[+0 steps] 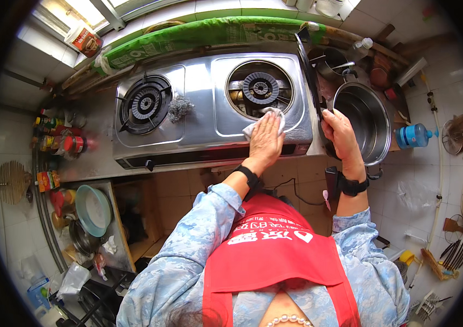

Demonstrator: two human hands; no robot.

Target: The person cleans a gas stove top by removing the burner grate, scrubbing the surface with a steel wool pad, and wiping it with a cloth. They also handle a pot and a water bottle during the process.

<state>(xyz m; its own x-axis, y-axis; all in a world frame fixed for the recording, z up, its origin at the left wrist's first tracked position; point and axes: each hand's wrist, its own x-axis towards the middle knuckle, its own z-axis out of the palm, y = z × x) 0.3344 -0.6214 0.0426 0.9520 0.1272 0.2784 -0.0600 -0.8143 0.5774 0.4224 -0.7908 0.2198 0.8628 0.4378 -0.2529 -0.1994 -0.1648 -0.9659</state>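
Observation:
My left hand [265, 137] presses a crumpled pale cloth [281, 117] onto the steel top of a two-burner gas stove [203, 118], at the front rim of the right burner opening. Inside that opening a grey burner head [260, 88] shows, without a pan support over it. My right hand [340, 128] grips the near end of a black metal piece [310, 75], held upright at the stove's right side; edge-on like this, its exact kind is unclear. A black pan support [124, 110] surrounds the left burner, and a steel wool scourer [180, 108] lies beside it.
Close to my right hand stands a large steel pot [364, 122], with a smaller pot [331, 61] behind it. A green plastic-wrapped bundle [198, 41] runs along the back. Jars [74, 144] crowd the left counter, and a pale blue basin [92, 210] sits nearer me.

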